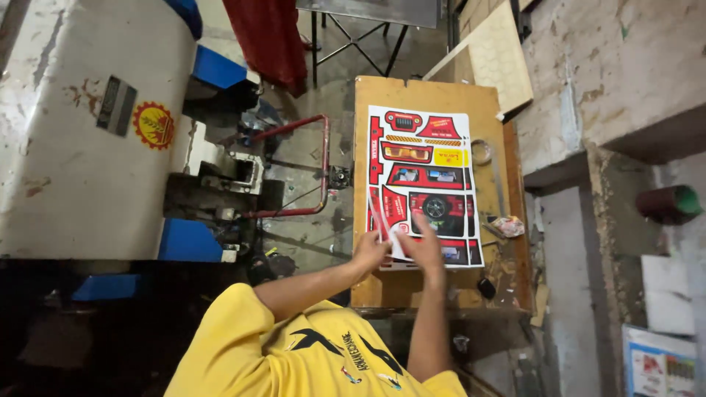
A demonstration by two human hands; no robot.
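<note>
Yellow shirt (309, 353), nearest the lens; both forearms reach out over a wooden table (382, 287). Left hand (370, 250) — fingers pinched on the near corner of a thin white strip (381, 228), lifting it off the sheet. Right hand (425, 246) — flat, fingers spread, pressing the printed red sticker sheet (423, 176) lying on the tabletop. Tape roll (482, 152) beside the sheet; red pipe frame (312, 165) and grey machine (81, 132) left

red sticker sheet (424, 184) on wooden table, round yellow-red label (154, 125) on grey machine
</note>
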